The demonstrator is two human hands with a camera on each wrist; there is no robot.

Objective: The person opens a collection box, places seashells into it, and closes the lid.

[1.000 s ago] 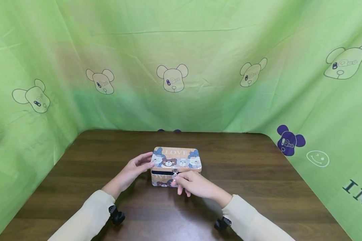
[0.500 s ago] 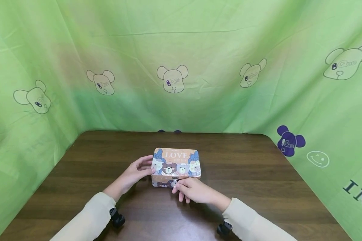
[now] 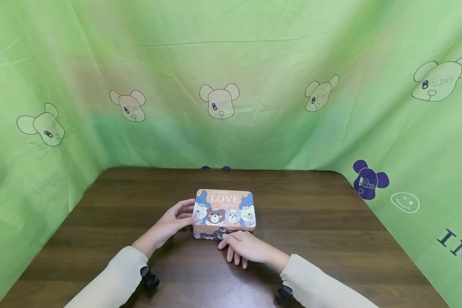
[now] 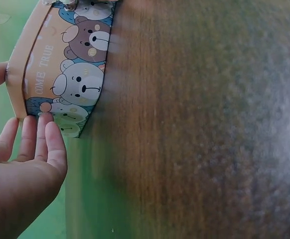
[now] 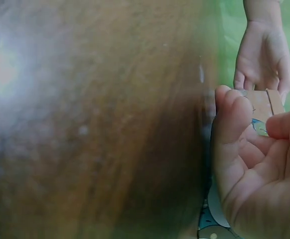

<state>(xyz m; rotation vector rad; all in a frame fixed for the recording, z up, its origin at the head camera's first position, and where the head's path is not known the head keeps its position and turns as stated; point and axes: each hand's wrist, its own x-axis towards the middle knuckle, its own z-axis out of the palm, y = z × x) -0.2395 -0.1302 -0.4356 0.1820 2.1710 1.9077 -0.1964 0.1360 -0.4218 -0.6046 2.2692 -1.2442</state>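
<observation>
A small tin box [image 3: 225,210] with bears and the word LOVE on its lid sits on the brown table, its lid down. My left hand [image 3: 170,221] rests against the box's left end, thumb at the front corner and fingers along the side. In the left wrist view, the straight fingertips [image 4: 41,124] touch the end of the tin box [image 4: 80,74] below the lid's edge. My right hand [image 3: 250,247] is at the front, thumb and forefinger together at the metal clasp [image 3: 222,230]. Its other fingers curl loosely below, and the hand partly hides the box front.
The brown wooden table [image 3: 312,222] extends around the box on all sides. A green cloth backdrop [image 3: 269,137] with bear-head outlines hangs behind and beside it. Dark wrist cameras [image 3: 150,279] sit under both sleeves.
The box lid has come down, closing the dark gap at the front. My right hand has lowered slightly along with the clasp; my left hand has stayed nearly in place.
</observation>
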